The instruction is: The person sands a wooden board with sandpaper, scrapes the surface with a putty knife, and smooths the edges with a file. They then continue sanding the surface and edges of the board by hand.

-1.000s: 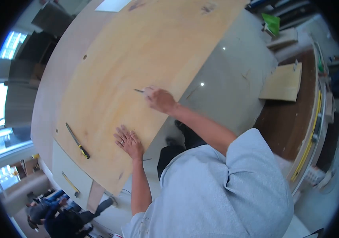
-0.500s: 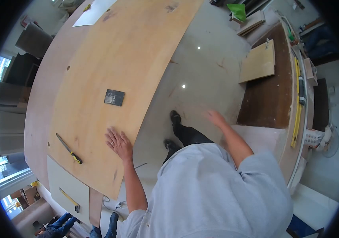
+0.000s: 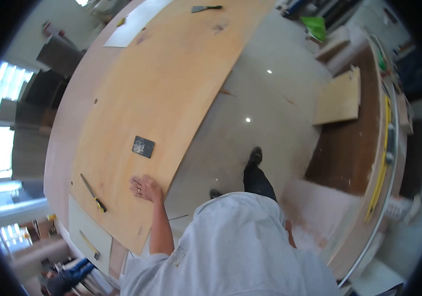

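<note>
My left hand (image 3: 145,188) lies flat on the large light wooden board (image 3: 137,84) near its right edge, fingers spread and pointing left, holding nothing. Just above it on the board is a dark square plate (image 3: 143,147) with whitish smears. A thin saw with a black and yellow handle (image 3: 101,205) rests to the left of the hand. Farther up the board lies a scraper (image 3: 206,8) with a dark handle. My right hand is out of sight; only a bit of the right arm shows beside the grey shirt.
A hammer-like tool (image 3: 90,245) lies on a white panel (image 3: 103,256) at the lower left. On the right, a brown cabinet panel (image 3: 339,153) bears a light board (image 3: 339,98), with a yellow level (image 3: 379,182) beside it. Another person (image 3: 68,281) is at the lower left.
The view has shifted, and the scraper has come into sight. My left hand stays on the board, turned more to the left. My right hand has gone out of view. One foot has stepped forward.
</note>
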`<state>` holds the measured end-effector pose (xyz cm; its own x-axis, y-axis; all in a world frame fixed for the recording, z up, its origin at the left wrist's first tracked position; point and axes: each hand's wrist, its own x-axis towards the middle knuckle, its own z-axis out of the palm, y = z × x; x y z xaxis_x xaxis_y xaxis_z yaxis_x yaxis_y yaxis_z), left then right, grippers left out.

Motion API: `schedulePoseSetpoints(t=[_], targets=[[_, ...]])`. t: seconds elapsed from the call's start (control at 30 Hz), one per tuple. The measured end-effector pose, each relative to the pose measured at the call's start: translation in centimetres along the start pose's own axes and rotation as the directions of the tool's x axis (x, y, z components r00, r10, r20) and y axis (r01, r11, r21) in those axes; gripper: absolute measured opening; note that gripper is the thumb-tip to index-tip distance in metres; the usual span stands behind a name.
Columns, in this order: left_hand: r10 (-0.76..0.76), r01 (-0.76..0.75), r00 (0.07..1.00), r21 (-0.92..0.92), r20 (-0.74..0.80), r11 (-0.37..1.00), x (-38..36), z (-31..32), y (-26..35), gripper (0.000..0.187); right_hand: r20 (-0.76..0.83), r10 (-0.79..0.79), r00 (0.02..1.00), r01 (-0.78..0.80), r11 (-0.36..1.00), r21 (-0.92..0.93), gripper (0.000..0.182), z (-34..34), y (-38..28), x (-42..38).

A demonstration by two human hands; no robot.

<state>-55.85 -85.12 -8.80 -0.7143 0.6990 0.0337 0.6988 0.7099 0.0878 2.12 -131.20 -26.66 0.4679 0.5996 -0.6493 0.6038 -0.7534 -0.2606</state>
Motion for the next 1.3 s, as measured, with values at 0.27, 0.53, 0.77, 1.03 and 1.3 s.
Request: schedulePoseSetpoints(t=[0.27,0.53,0.77,1.03,1.3], targets=[[-0.279,0.272,0.959,0.108,0.046,0.956,1.2,0.9,5.0,0.072,0.048,0.267,0.963,-0.234,0.729,0.643,0.039,-24.8,-12.7,16.8],[-0.413,0.411,0.911,0.069,0.011,0.909,-5.0,3.8,18.6,0.08,-0.069,0.096,0.993,-0.025,0.738,0.674,0.03,-37.8,-15.9,30.3],[-0.355,0.356,0.934,0.02,-0.023,0.934,-5.3,4.3,28.9,0.079,0.129,0.017,0.992,-0.083,0.847,0.525,0.03,-39.3,-19.7,38.0],[0.0,0.0,1.0,-0.03,-0.007,1.0,-1.4,5.5,49.4,0.077,0.255,0.199,0.946,-0.292,0.863,0.412,0.024,-46.4,-22.4,44.2],[0.2,-0.204,0.979,-0.216,-0.037,0.955,8.2,4.9,73.5,0.072,0.164,0.202,0.966,-0.255,0.862,0.438,0.024,-58.8,-29.7,55.2]])
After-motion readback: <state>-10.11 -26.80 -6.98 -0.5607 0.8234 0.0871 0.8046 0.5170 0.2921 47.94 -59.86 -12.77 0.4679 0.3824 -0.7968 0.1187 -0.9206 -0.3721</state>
